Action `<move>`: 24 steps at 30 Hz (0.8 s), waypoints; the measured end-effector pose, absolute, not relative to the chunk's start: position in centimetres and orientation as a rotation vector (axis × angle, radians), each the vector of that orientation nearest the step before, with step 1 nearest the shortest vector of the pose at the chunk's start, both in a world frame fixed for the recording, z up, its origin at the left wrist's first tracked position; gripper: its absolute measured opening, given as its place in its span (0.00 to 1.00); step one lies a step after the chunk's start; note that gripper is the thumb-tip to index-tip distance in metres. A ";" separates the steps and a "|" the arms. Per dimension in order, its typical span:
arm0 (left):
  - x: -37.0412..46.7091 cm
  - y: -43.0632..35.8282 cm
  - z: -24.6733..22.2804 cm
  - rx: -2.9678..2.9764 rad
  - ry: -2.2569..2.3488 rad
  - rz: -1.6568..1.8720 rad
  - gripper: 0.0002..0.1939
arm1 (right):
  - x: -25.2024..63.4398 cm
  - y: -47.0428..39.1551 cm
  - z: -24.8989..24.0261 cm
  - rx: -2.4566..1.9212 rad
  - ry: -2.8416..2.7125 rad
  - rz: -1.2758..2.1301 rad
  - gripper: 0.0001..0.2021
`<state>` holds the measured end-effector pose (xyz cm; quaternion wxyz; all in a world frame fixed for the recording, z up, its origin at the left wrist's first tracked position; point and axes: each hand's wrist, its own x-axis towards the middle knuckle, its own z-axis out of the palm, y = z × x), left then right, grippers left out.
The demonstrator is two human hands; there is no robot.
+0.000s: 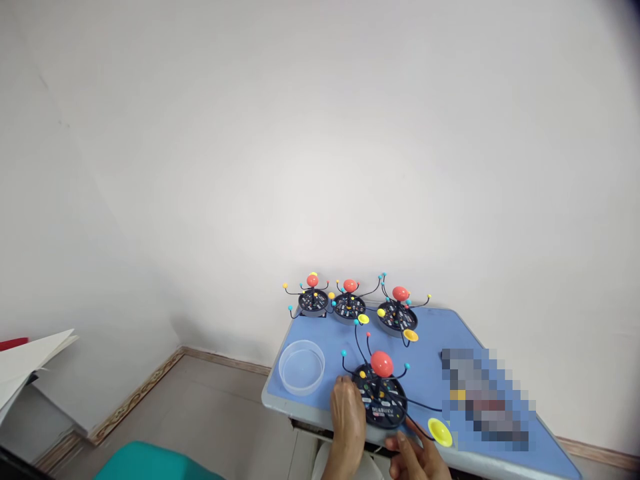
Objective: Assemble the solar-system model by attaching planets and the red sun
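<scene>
A solar system model [379, 407] with a round dark base, a red ball at its centre and thin black arms sits near the table's front edge. My left hand [349, 415] is closed at the left side of the base, its fingertips partly hidden. At the lower right of the base is my right hand [417, 455], its fingers bent around the rim beside a black arm that carries a yellow ringed disc [440, 432]. Just what the right fingers press on is partly hidden.
Three similar models, on the left [313, 301], in the middle [349, 307] and on the right [397, 317], line the back of the blue table [425, 347] by the wall. A clear round dish [301, 368] lies at left. Blurred-out stuff [487, 400] covers the right.
</scene>
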<state>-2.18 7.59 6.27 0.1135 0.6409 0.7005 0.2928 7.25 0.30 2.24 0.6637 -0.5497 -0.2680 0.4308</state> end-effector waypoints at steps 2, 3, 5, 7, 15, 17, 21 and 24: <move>-2.1 7.4 6.2 1.864 2.047 0.896 0.18 | 7.3 0.3 2.3 -1.206 -0.582 0.963 0.46; -2.1 7.3 6.1 1.857 2.042 0.915 0.18 | 7.4 0.3 2.3 -1.190 -0.572 0.950 0.44; -2.0 7.1 6.1 1.844 2.030 0.949 0.19 | 7.5 0.2 2.5 -1.165 -0.556 0.919 0.40; -1.9 6.8 6.1 1.833 2.021 0.979 0.20 | 7.7 0.2 2.8 -1.148 -0.546 0.900 0.35; -2.0 5.7 7.4 1.796 2.005 1.059 0.18 | 7.8 -0.4 4.7 -1.131 -0.553 0.910 0.29; -2.5 5.5 8.0 1.791 2.008 1.062 0.18 | 7.6 -0.4 5.2 -1.122 -0.570 0.928 0.29; -4.4 5.2 9.3 1.777 2.041 1.071 0.18 | 6.4 -0.3 6.4 -1.083 -0.619 0.996 0.29; -6.4 5.1 10.1 1.759 2.088 1.086 0.17 | 4.9 0.3 7.1 -1.057 -0.655 1.047 0.28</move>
